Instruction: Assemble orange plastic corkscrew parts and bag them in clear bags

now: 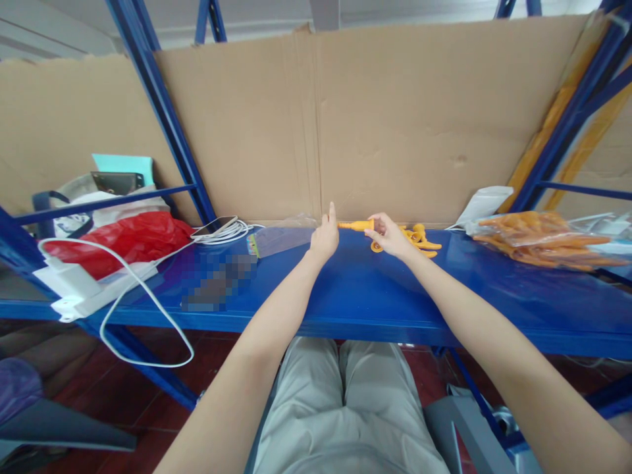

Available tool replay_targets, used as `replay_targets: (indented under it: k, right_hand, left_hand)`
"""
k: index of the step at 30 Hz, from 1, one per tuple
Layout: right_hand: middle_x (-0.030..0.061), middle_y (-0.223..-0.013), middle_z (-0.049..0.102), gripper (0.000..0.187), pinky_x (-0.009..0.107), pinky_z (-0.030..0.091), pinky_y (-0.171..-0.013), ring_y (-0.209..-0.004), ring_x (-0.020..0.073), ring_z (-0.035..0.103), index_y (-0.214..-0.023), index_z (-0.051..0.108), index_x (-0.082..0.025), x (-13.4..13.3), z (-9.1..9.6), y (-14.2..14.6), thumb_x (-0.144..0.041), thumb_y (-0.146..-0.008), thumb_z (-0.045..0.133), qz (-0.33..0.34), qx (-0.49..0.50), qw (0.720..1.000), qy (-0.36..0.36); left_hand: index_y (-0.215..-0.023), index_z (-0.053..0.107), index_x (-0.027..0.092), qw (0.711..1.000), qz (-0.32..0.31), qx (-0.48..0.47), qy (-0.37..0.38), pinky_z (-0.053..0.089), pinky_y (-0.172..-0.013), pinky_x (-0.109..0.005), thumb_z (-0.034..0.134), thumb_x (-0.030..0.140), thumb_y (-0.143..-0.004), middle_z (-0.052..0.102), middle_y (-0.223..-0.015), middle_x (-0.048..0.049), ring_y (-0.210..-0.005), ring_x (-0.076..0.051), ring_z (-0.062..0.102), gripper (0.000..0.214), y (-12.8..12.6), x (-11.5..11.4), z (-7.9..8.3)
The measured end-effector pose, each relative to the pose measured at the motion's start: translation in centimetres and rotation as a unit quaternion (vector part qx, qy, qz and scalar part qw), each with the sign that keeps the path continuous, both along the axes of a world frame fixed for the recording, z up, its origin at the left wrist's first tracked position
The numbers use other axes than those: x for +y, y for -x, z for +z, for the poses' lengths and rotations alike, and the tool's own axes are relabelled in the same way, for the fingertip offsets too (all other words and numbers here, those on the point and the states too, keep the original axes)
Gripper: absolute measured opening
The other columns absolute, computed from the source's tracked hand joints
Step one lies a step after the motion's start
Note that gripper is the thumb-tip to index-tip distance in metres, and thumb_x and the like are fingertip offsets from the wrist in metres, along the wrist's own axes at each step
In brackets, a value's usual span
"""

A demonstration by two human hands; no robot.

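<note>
A yellow-orange plastic piece (356,225), thin at its left end and wider toward a flange on the right, lies level between my hands just above the blue shelf. Closed around the thin end is my left hand (324,238), its index finger pointing up. My right hand (388,234) grips the wide end between thumb and fingers. Several loose orange plastic parts (419,238) lie on the shelf beside and behind my right hand, which partly hides them. A clear plastic bag (286,238) rests left of my left hand.
The blue metal shelf (365,296) has a cardboard wall (395,125) behind it. Bagged orange parts (533,238) sit at the right. On the left are a red bag (123,243), a white power strip (103,293), a coiled white cable (230,232) and a blurred-out dark object (220,283).
</note>
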State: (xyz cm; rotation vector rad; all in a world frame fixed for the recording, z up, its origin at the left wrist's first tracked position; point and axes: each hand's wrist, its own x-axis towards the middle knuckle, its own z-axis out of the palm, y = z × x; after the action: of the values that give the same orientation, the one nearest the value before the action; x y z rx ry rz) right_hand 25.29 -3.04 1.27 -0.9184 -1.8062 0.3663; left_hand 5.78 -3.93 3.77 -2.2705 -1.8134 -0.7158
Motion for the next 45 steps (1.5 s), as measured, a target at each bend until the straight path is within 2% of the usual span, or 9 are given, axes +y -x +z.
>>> replay_targets:
  k: [6, 14, 18, 24, 27, 32, 35, 40, 45]
  right_hand:
    - [0.0049, -0.097, 0.062, 0.034, 0.035, 0.052, -0.068, -0.069, 0.016, 0.056, -0.106, 0.055, -0.022, -0.7, 0.2, -0.2, -0.038, -0.078, 0.066, -0.039, -0.058, 0.996, -0.048]
    - [0.0025, -0.077, 0.063, 0.042, 0.024, 0.046, -0.047, -0.052, 0.0116, 0.054, -0.094, 0.052, -0.022, -0.8, 0.0, 0.6, -0.06, -0.08, 0.062, 0.006, 0.059, 0.993, 0.098]
    - [0.0006, -0.074, 0.062, 0.039, 0.022, 0.045, -0.045, -0.049, 0.009, 0.052, -0.089, 0.051, -0.022, -1.0, 0.1, 0.6, -0.057, -0.079, 0.065, 0.024, 0.082, 0.988, 0.127]
    - [0.0022, -0.095, 0.061, 0.037, 0.023, 0.049, -0.05, -0.062, 0.0108, 0.056, -0.096, 0.051, -0.024, -0.9, 0.1, 0.3, -0.038, -0.07, 0.074, 0.016, 0.057, 0.995, 0.081]
    - [0.0038, -0.103, 0.06, 0.041, 0.023, 0.048, -0.048, -0.063, 0.0107, 0.056, -0.099, 0.05, -0.024, -0.9, 0.0, 0.3, -0.037, -0.068, 0.074, 0.011, 0.048, 0.996, 0.076]
    - [0.0037, -0.093, 0.061, 0.033, 0.023, 0.046, -0.048, -0.058, 0.0108, 0.056, -0.094, 0.049, -0.024, -0.8, -0.3, 0.6, -0.047, -0.077, 0.065, 0.015, 0.054, 0.992, 0.113]
    - [0.0029, -0.09, 0.062, 0.029, 0.024, 0.045, -0.049, -0.056, 0.0111, 0.055, -0.094, 0.049, -0.024, -0.6, -0.3, 0.5, -0.043, -0.078, 0.064, 0.018, 0.041, 0.992, 0.115]
    - [0.0048, -0.105, 0.062, 0.031, 0.03, 0.051, -0.062, -0.067, 0.0135, 0.057, -0.1, 0.053, -0.023, -0.3, -0.2, -0.2, -0.026, -0.071, 0.065, -0.01, -0.03, 0.999, 0.036]
    - [0.0062, -0.103, 0.06, 0.031, 0.035, 0.051, -0.072, -0.074, 0.0172, 0.057, -0.096, 0.053, -0.022, 0.0, -0.4, -0.6, -0.015, -0.067, 0.057, -0.054, -0.099, 0.994, -0.016]
  left_hand:
    - [-0.157, -0.005, 0.025, 1.0, 0.002, -0.012, 0.01, 0.051, -0.088, -0.036, 0.029, 0.015, -0.096, 0.048, -0.134, -0.0184, -0.104, -0.025, 0.066, 0.07, 0.0, -0.2, 0.1]
    - [-0.157, 0.005, 0.027, 1.0, 0.004, -0.012, 0.015, 0.051, -0.09, -0.036, 0.028, 0.014, -0.097, 0.049, -0.133, -0.0175, -0.104, -0.025, 0.066, 0.065, 0.3, -0.1, 0.1]
    - [-0.157, 0.004, 0.026, 1.0, 0.003, -0.005, 0.017, 0.051, -0.089, -0.036, 0.027, 0.014, -0.097, 0.048, -0.133, -0.0181, -0.104, -0.025, 0.066, 0.065, 0.3, 0.1, 0.0]
    - [-0.157, 0.007, 0.023, 0.999, 0.008, 0.012, 0.029, 0.05, -0.091, -0.037, 0.029, 0.013, -0.096, 0.049, -0.132, -0.0192, -0.106, -0.026, 0.066, 0.065, 0.4, 0.2, -0.2]
    - [-0.157, 0.006, 0.023, 0.999, 0.008, 0.018, 0.03, 0.05, -0.09, -0.037, 0.028, 0.014, -0.096, 0.048, -0.133, -0.0196, -0.105, -0.026, 0.066, 0.065, 0.5, 0.1, -0.2]
    - [-0.157, 0.007, 0.021, 0.999, 0.007, 0.024, 0.03, 0.05, -0.091, -0.037, 0.027, 0.013, -0.097, 0.048, -0.133, -0.0203, -0.106, -0.026, 0.065, 0.064, 0.5, 0.1, -0.3]
    - [-0.157, 0.007, 0.022, 0.999, 0.005, 0.028, 0.032, 0.05, -0.091, -0.037, 0.028, 0.013, -0.096, 0.048, -0.134, -0.0201, -0.107, -0.026, 0.065, 0.065, 0.6, 0.3, -0.4]
    - [-0.157, 0.01, 0.02, 0.998, 0.011, 0.038, 0.045, 0.05, -0.092, -0.037, 0.03, 0.013, -0.096, 0.048, -0.135, -0.0208, -0.11, -0.027, 0.064, 0.065, 0.7, 0.2, -0.4]
    - [-0.157, 0.009, 0.022, 0.997, 0.022, 0.04, 0.054, 0.05, -0.093, -0.037, 0.03, 0.011, -0.095, 0.048, -0.137, -0.021, -0.112, -0.027, 0.064, 0.066, 0.8, -0.1, -0.2]
